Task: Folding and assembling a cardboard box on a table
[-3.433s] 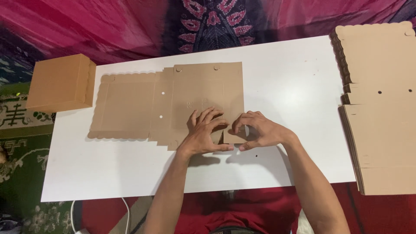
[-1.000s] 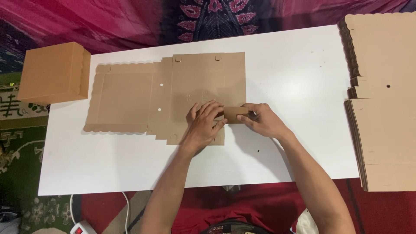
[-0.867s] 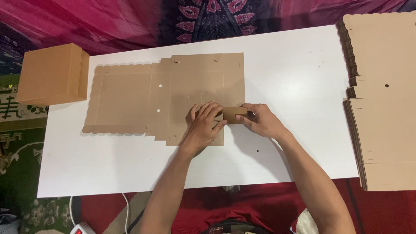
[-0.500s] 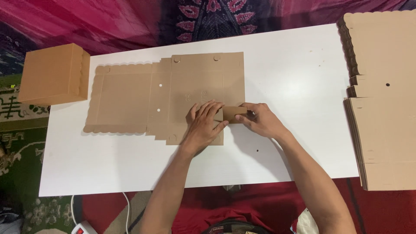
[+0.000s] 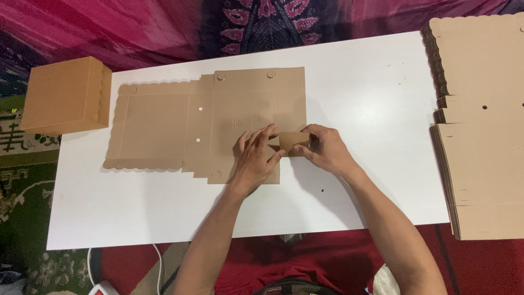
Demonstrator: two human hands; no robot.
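Observation:
A flat, unfolded brown cardboard box blank (image 5: 180, 125) with scalloped edges lies on the white table (image 5: 355, 93). My left hand (image 5: 254, 158) presses flat on the blank's near right part, fingers spread. My right hand (image 5: 323, 148) pinches a small corner flap (image 5: 293, 141) of the blank, folded up and over toward the left hand.
A finished closed brown box (image 5: 64, 96) sits at the table's far left corner. A thick stack of flat blanks (image 5: 480, 120) fills the right end of the table. A white power strip (image 5: 101, 287) lies on the patterned floor at the lower left.
My right hand has folded the small corner flap up off the table and pushed it a little further left toward my left hand, which stays pressed on the blank.

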